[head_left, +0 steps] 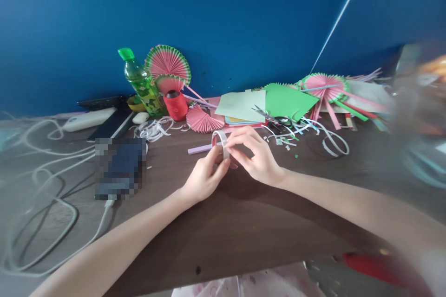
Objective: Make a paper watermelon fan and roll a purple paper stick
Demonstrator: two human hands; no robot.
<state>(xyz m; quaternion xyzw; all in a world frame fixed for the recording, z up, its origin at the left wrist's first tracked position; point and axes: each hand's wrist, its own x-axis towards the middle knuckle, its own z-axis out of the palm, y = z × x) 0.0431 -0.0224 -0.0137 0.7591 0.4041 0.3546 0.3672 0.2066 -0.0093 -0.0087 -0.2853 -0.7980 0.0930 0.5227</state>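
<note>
My left hand (pixel 205 175) is closed around the lower part of a roll of tape (pixel 223 140), which stands on edge with its ring facing left. The thumb and fingertips of my right hand (pixel 257 155) pinch at the roll's right side. Whether a loose end of tape is between those fingers is too small to tell. Just behind my left hand, a lilac paper strip (pixel 198 150) lies on the table.
Folded pink paper fans (pixel 205 119), green paper (pixel 289 102), scissors (pixel 270 116) and paper scraps lie along the blue wall. At back left stand a green bottle (pixel 137 76) and a red cup (pixel 176 106). A phone (pixel 120 169) and white cables (pixel 73 213) occupy the left.
</note>
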